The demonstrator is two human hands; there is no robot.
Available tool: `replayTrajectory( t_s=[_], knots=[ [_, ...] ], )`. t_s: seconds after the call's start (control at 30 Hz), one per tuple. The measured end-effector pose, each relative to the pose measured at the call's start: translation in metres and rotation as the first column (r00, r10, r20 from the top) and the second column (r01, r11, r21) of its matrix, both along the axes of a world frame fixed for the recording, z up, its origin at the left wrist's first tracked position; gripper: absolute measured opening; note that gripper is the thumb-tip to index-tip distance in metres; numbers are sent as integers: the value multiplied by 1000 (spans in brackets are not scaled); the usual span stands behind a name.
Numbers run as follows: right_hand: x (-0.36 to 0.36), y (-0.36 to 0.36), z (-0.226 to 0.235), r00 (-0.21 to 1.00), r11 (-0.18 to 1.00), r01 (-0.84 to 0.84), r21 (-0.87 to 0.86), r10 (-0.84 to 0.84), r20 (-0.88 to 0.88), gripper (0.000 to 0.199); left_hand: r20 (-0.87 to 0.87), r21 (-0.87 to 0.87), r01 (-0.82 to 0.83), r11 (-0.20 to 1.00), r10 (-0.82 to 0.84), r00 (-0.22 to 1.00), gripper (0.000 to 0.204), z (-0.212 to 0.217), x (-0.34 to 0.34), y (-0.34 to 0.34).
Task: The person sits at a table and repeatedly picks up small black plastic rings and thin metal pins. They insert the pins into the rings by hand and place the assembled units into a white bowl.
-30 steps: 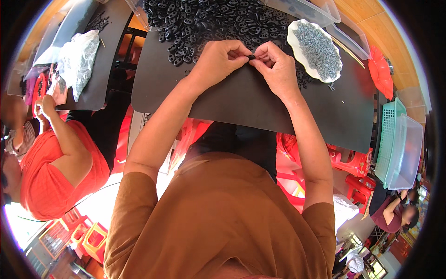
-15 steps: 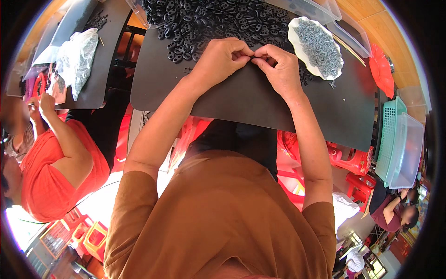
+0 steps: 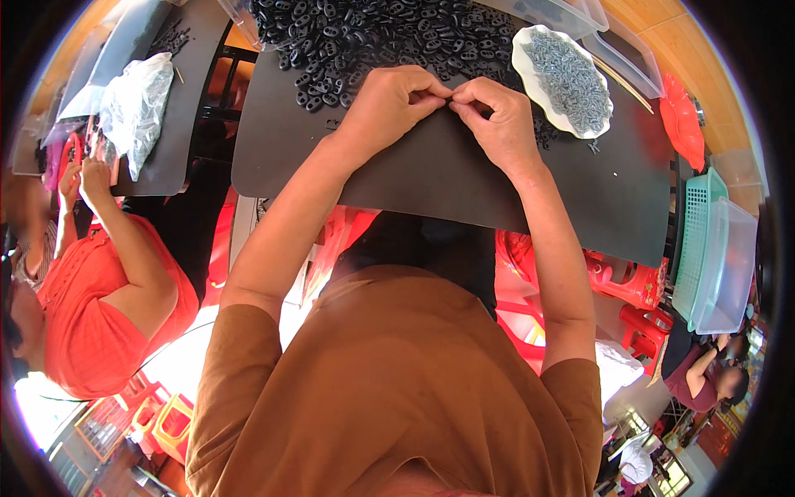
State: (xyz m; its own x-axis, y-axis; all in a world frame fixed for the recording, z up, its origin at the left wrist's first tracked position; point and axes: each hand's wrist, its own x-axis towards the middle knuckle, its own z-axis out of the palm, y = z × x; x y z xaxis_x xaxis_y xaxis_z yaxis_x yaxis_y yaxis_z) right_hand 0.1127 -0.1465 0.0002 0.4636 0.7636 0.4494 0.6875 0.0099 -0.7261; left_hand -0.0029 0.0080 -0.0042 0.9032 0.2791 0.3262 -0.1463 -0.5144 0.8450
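Note:
My left hand [image 3: 394, 101] and my right hand [image 3: 500, 118] meet over the dark table, fingertips pinched and touching each other. Whatever lies between the fingers is too small or hidden to make out. Just beyond my hands spreads a big heap of black oval plastic pieces with holes [image 3: 389, 37]. To the right of my right hand stands a white scalloped dish [image 3: 525, 76], filled with small grey-blue rod-like pieces [image 3: 571, 81]. Tiny black pieces [image 3: 543, 132] lie between the dish and my right hand.
Clear plastic bins [image 3: 580, 15] stand behind the dish, with thin sticks [image 3: 623, 83] beside them. At the right edge are a red dish [image 3: 682, 124] and a green basket [image 3: 694, 240]. On the left, a person in red [image 3: 112, 290] sits at another table holding a plastic bag [image 3: 137, 108].
My hands stay almost in place, fingertips still together; a dark bit seen between them earlier no longer shows. The person on the left has shifted their arms slightly.

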Motion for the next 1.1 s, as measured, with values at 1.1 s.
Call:
replayTrajectory(
  t_s=[1.1],
  knots=[
    [-1, 0, -1, 997, 1000, -23, -2, 23, 72, 10, 10, 25, 30, 999, -31, 999, 12, 2, 2, -1]
  ],
)
